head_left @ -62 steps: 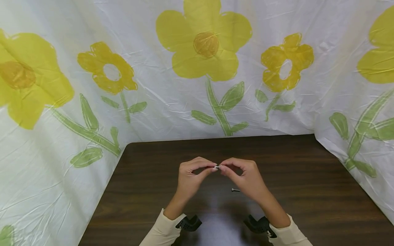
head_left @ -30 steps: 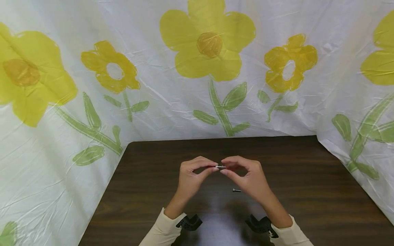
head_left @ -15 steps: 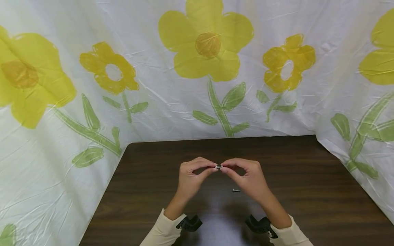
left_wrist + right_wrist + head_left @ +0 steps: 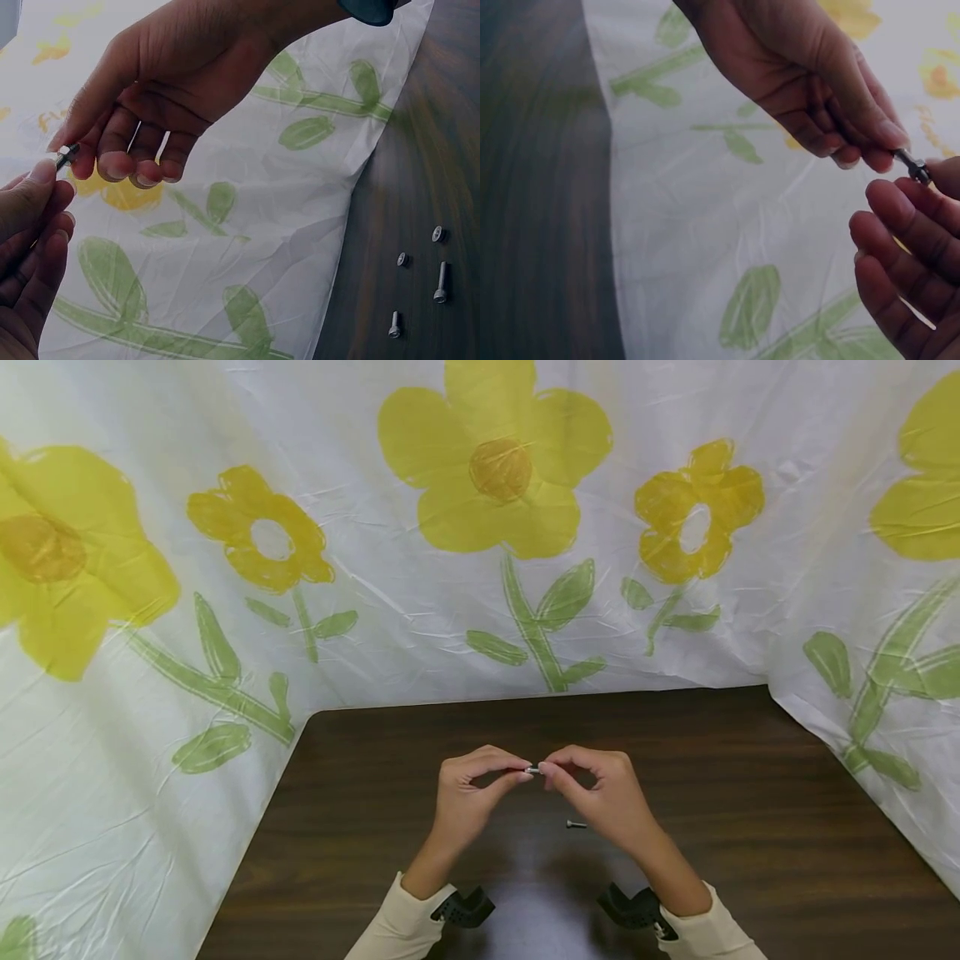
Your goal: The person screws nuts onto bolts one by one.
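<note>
Both hands meet over the middle of the dark table in the head view. My left hand pinches a small metal bolt between thumb and index finger. A shiny nut sits on the bolt's exposed end. From the other side, my right hand has its thumb and index fingertip on the nut. The right hand's other fingers are loosely bent in the left wrist view. Most of the bolt is hidden by the left fingertips. Another bolt lies on the table below the right hand.
The brown table ends at a white cloth with yellow flowers. In the left wrist view, a longer bolt, a shorter bolt and two small round metal pieces, one a nut-like piece, lie on the tabletop.
One second ago the right thumb and index finger stood apart around the metal piece; now they are together on its end. The left hand keeps its pinch. The bolt on the table stays put.
</note>
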`<state>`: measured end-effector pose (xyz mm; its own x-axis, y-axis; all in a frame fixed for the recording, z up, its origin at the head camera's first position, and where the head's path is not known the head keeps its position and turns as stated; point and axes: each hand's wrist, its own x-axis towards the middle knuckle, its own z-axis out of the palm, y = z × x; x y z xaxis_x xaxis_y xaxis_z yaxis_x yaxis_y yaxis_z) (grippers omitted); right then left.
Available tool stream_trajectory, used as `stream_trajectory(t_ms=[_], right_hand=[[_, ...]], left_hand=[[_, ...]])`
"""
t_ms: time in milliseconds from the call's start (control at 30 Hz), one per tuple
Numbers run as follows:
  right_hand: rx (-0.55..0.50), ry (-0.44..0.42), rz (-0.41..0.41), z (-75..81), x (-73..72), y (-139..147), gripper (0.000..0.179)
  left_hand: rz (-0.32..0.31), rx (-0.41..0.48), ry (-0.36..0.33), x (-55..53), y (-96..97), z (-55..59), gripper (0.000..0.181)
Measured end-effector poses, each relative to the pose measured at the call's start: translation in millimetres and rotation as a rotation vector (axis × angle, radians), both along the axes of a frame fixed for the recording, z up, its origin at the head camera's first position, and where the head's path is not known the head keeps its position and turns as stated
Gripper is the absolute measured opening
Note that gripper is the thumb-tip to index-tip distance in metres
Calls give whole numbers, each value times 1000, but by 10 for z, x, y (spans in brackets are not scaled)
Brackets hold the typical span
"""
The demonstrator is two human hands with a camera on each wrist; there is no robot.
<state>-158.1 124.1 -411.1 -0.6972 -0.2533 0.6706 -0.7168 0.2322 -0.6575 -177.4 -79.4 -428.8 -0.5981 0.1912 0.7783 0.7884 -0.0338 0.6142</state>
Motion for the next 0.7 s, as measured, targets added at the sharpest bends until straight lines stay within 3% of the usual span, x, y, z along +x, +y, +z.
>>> stream_trajectory(t_ms=[233,467,700], right_hand=[[20,-59,-27,6,25,-43,30],[-40,-43,-3,-15,14,-25,16],[-43,4,41,6,4,-12,27]], left_hand=[[-21,-5,13,10,0,-1,20],[3,-2,8,6,0,-18,18],[18,14,-3,15,-9,29,20]])
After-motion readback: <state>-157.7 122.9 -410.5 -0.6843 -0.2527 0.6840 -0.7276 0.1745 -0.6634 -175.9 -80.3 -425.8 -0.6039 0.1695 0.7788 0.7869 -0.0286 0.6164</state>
